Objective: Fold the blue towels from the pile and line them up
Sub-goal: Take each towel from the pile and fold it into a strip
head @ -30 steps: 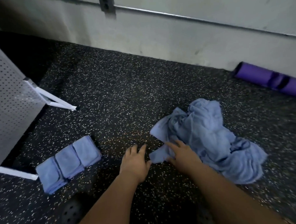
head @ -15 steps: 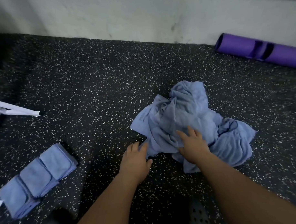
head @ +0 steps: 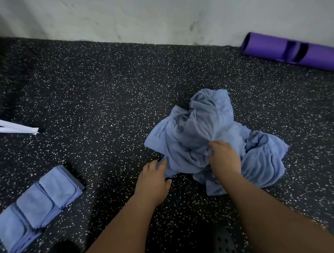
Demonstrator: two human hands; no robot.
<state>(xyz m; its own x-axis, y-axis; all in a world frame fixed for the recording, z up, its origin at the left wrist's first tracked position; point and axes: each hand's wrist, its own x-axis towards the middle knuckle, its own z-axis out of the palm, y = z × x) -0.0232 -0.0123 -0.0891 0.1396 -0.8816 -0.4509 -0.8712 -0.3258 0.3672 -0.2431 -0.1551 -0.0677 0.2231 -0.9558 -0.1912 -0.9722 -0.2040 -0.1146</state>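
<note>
Towel pile right; folded towels left; roll behind.

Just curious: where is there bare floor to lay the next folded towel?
Bare floor lies between the folded towels and the left hand, and from there back to the wall. It is crowded at the pile, which the right hand grips.
</note>
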